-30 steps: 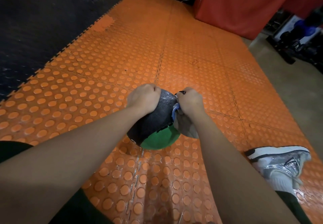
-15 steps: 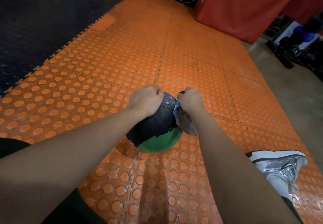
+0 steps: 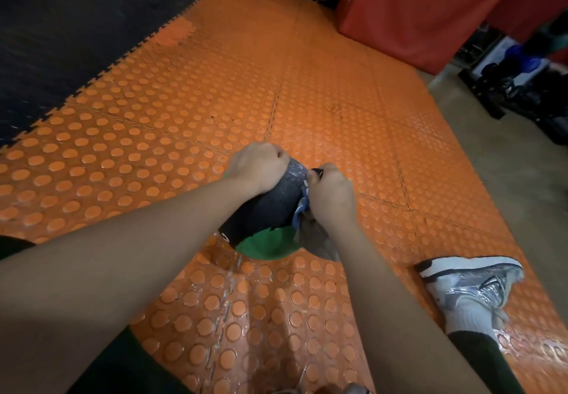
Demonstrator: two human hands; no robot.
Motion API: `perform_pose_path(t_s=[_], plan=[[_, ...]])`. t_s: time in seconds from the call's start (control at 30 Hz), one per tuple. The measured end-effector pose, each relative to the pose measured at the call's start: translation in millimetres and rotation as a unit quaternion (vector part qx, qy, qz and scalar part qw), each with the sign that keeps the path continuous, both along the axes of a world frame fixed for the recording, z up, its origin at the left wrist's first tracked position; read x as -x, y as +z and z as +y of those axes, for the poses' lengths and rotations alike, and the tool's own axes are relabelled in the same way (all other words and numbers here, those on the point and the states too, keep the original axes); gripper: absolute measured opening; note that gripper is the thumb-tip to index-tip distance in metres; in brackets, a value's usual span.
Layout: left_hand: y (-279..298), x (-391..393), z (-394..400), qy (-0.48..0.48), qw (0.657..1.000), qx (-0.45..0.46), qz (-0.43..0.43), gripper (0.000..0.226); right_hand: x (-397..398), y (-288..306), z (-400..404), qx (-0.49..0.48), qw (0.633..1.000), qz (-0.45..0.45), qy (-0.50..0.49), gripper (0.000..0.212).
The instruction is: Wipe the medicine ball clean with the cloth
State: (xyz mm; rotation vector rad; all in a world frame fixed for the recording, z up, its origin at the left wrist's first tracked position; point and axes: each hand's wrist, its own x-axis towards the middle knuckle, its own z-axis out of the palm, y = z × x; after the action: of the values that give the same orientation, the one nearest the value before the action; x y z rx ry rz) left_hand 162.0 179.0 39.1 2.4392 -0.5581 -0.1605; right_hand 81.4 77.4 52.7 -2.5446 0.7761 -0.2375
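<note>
medicine ball [image 3: 270, 209]: on orange studded mat [image 3: 184, 117], centre | left hand [image 3: 256, 167]: curled over ball's top, 10 o'clock | right hand [image 3: 330, 192]: clutching cloth [image 3: 310, 233] against ball, 3 o'clock | sneaker [image 3: 470, 286]: 4 o'clock

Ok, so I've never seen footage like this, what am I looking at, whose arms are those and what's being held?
No machine here: a person wears a camera on the head, looking down at their own arms. The left hand grips the top of a black and green medicine ball that sits on an orange studded floor mat. The right hand holds a cloth, blue and grey, against the ball's side. The person's grey sneaker rests on the mat at the right, and a red pad stands behind.
</note>
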Motion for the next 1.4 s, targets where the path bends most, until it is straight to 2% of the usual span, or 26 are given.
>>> perform_pose_path(t_s=[0.17, 0.23, 0.4, 0.57, 0.6, 0.67, 0.73, 0.8, 0.9, 0.97, 1.07, 1.17, 1.4], plan=[[-7.5, 10.7, -0.4, -0.005, 0.999, 0.019, -0.042, 0.040, -30.0, -2.5, -30.1, 0.000, 0.994, 0.110, -0.021, 0.028], [-7.0, 12.0, -3.9, -0.007, 0.999, 0.013, -0.051, 0.039, -33.0, -3.7, -35.4, -0.002, 0.992, 0.127, -0.018, 0.027], [-2.8, 5.8, -7.1, -0.001, 1.000, -0.009, -0.029, 0.037, -12.0, -0.4, -18.5, 0.042, 0.997, 0.067, -0.021, 0.028], [-3.0, -1.3, -4.9, 0.016, 1.000, 0.006, -0.004, 0.037, 20.7, 1.8, 19.4, 0.039, 0.999, 0.007, 0.017, 0.027], [-3.8, -2.3, -2.9, 0.017, 1.000, 0.012, -0.003, 0.037, 23.0, 0.1, 20.6, 0.012, 1.000, -0.004, 0.027, 0.026], [-5.7, -2.4, 1.9, 0.013, 1.000, 0.025, -0.003, 0.036, 22.4, -2.9, 8.4, -0.123, 0.991, -0.048, 0.017, 0.020], [-7.0, -1.3, 5.4, 0.012, 0.999, 0.029, -0.005, 0.037, 18.2, 2.6, -10.7, -0.241, 0.965, -0.095, -0.048, 0.025], [-8.0, 0.0, 6.0, 0.013, 0.999, 0.032, -0.006, 0.039, 14.5, 12.0, -27.4, -0.276, 0.951, -0.105, -0.090, 0.027], [-7.9, 2.1, 3.8, 0.007, 1.000, 0.027, -0.014, 0.036, 4.1, 24.0, -35.1, -0.324, 0.940, -0.074, -0.075, 0.026], [-7.2, 4.1, 1.8, 0.005, 1.000, 0.021, -0.022, 0.036, -6.5, 19.6, -34.1, -0.288, 0.956, -0.018, -0.052, 0.025], [-7.1, 7.5, -1.8, 0.010, 0.999, 0.008, -0.041, 0.037, -19.9, 5.9, -29.4, -0.177, 0.982, 0.035, -0.049, 0.012], [-6.8, 7.4, -3.1, 0.024, 0.999, 0.000, -0.040, 0.038, -22.5, 7.6, -22.9, -0.109, 0.990, 0.067, -0.054, 0.026], [-6.0, 3.2, 2.2, 0.050, 0.999, 0.016, -0.013, 0.041, 8.3, 6.4, 15.5, -0.070, 0.997, -0.017, -0.028, 0.027]])
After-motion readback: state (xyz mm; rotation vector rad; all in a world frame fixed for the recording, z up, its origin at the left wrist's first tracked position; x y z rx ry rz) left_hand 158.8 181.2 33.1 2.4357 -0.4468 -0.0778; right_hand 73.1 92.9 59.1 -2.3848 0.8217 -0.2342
